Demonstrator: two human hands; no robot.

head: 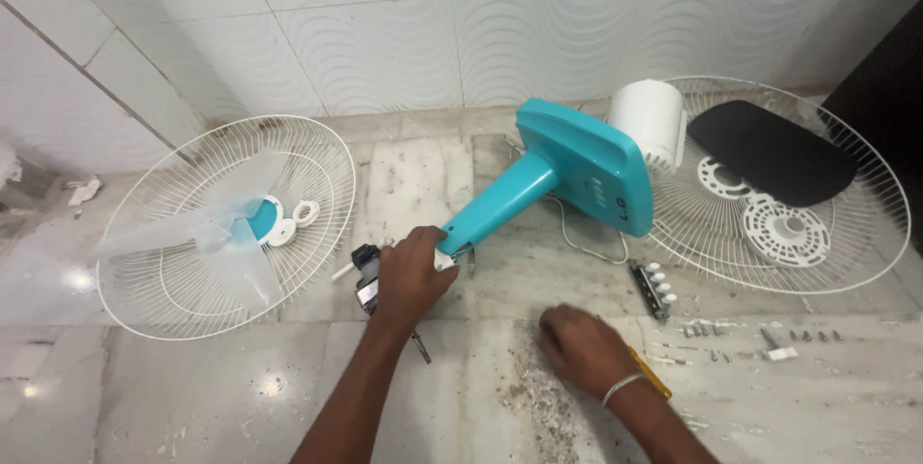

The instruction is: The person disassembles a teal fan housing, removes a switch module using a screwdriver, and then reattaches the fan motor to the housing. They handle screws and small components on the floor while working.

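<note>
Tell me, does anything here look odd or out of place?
Yes. The teal fan stand lies tipped over on the floor, the left hand gripping its neck. Wire guards, screws and a switch strip lie scattered, with gritty dirt by the right hand.

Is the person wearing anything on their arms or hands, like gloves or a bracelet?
No gloves and no sleeves in view: both forearms are bare. The right hand has a thin silver bangle around its wrist. The left hand wears nothing that shows, no ring or watch.

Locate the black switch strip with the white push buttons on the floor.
In the head view the switch strip lies right of centre on the marble floor, just below the teal fan base, left of the scattered screws, above the right hand.
</note>
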